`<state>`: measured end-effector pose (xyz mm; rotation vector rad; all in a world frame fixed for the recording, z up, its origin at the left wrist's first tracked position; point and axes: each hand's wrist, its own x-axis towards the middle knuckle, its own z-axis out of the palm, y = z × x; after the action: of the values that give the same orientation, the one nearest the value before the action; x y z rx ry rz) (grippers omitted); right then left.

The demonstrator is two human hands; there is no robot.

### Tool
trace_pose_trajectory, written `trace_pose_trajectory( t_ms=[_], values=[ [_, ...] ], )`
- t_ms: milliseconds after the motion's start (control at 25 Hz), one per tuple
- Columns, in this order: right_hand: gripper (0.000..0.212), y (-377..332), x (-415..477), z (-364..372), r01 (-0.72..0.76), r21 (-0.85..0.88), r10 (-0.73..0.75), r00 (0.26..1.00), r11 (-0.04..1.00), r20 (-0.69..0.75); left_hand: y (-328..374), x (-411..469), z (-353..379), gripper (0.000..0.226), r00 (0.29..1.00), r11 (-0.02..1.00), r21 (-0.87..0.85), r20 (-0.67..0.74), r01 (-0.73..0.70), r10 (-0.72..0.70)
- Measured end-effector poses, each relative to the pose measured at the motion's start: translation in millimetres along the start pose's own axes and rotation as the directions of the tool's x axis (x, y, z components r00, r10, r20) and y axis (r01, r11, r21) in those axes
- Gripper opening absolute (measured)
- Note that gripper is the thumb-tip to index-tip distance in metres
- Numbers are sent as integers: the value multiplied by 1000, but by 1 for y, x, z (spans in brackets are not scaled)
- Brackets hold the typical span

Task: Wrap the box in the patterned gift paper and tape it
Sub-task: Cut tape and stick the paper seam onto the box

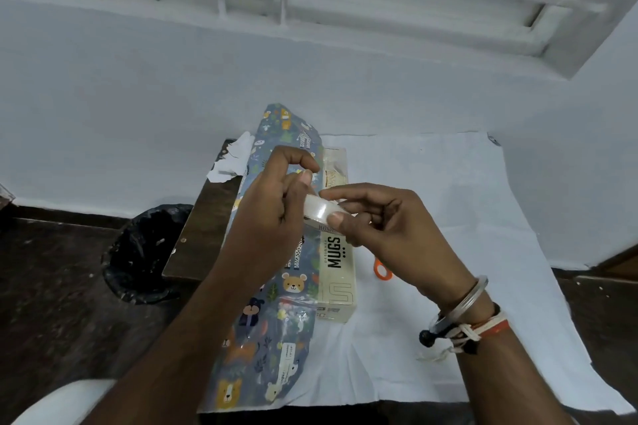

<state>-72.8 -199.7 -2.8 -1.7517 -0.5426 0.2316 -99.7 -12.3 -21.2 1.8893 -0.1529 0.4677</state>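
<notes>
A cream box printed "MUGS" (337,272) lies lengthwise on the table. Blue gift paper with animal prints (272,314) covers its left side and stretches toward me and away. Above the box, my right hand (386,224) holds a roll of clear tape (322,209) between thumb and fingers. My left hand (276,203) pinches the tape's loose end at the roll, with thumb and forefinger together. Both hands hover over the box's middle and hide part of it.
A white cloth (448,217) covers the table. An orange scissor handle (381,269) peeks out to the right of the box. Torn white paper (234,159) lies at the far left corner. A black-lined bin (148,252) stands on the floor at left.
</notes>
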Motion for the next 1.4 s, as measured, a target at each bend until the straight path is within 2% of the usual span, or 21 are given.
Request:
trace_pose_trajectory(
  t_ms=[120,200,360,440,560,680,800,960,1080,1320,1400],
  values=[
    [24,3,1,3,55,-103,-59,997,993,-42,0,4,-4,13,1000,997,71,-2,-16,17],
    [22,4,1,5,91,-99,-99,993,991,-70,0,7,-6,12,1000,994,103,-8,-18,19],
    [7,5,3,3,217,-182,-229,972,959,-45,-3,8,-7,12,999,993,113,34,-27,23],
    [9,4,3,1,304,-311,-323,946,900,-11,-5,7,-6,11,998,994,105,56,-21,15],
    [17,8,4,5,401,-593,-431,897,699,98,-6,7,-5,10,997,996,87,82,-6,-1],
    [23,8,3,12,388,-756,-405,897,527,179,-8,7,-4,8,994,996,86,105,5,-14],
    [7,7,1,15,365,-822,-354,910,437,216,-9,7,-3,8,994,994,105,108,0,-11],
    [23,2,1,16,330,-844,-283,933,423,223,-9,8,-2,8,995,988,148,97,-30,16],
    [27,-2,0,14,319,-852,-244,941,415,234,-9,7,-1,9,997,983,174,74,-51,39],
    [12,-2,-1,11,352,-856,-251,929,378,271,-6,5,0,7,994,954,279,35,-113,107],
    [8,4,-4,4,328,-867,-246,937,376,248,-8,11,-10,7,996,946,321,-64,-31,54]
  ],
)
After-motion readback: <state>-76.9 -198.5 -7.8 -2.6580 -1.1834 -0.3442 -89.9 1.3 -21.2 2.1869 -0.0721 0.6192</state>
